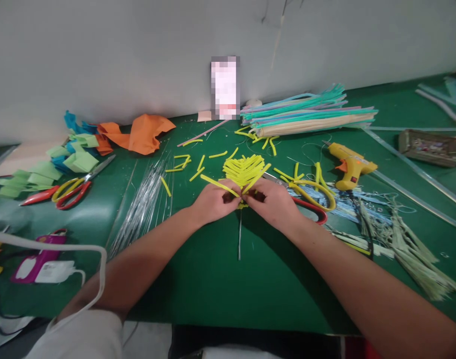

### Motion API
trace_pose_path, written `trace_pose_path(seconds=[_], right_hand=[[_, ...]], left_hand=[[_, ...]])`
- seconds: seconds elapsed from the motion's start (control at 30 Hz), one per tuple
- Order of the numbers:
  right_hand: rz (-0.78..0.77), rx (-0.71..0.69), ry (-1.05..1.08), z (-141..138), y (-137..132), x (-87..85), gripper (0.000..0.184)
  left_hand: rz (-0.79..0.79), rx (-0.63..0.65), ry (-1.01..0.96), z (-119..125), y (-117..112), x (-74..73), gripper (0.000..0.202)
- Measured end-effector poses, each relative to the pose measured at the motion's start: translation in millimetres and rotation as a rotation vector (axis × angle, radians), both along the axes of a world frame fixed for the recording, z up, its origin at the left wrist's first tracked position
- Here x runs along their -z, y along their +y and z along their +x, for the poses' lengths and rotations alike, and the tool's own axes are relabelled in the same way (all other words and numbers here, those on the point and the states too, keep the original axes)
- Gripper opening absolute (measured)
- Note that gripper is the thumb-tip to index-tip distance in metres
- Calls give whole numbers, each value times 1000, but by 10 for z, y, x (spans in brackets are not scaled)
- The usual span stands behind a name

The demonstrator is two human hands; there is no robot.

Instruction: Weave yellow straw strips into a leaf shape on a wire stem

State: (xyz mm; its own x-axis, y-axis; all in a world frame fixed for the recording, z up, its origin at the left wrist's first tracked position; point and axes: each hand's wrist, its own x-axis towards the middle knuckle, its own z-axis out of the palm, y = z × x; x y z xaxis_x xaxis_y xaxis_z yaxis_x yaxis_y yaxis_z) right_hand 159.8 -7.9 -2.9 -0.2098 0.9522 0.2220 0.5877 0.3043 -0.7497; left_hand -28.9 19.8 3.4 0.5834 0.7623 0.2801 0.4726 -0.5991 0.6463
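My left hand (213, 201) and my right hand (271, 200) meet at the middle of the green table, fingers pinched on a leaf-shaped piece made of yellow strips (245, 170). The left hand pinches a long yellow strip (218, 185) that slants up to the left; the right pinches a matching strip on the other side. A thin wire stem (239, 242) hangs from the piece toward me. Short yellow strip offcuts (192, 164) lie scattered behind the hands.
A bundle of thin wires (140, 209) lies left of the hands. Red and yellow scissors (73, 192) lie further left, another pair (313, 197) right of my hand. A yellow glue gun (349, 164), coloured straws (310, 112), paper scraps (138, 132), pale fibre bundles (410, 244), white cable (78, 249).
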Motion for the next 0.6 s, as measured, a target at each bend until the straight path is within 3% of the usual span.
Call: trace_pose_path(seconds=[0.23,0.43,0.6], right_hand=[[210,17,-241,83,8,-1,25],[204,-25,-350,78,38,53,25],[197,-58,-298,46,52,58,25]], left_hand=[[-4,-73,-52,-2,-13,55,9],[74,-99,-60,10,-16,75,7],[93,-117,-44,15,-17,83,7]])
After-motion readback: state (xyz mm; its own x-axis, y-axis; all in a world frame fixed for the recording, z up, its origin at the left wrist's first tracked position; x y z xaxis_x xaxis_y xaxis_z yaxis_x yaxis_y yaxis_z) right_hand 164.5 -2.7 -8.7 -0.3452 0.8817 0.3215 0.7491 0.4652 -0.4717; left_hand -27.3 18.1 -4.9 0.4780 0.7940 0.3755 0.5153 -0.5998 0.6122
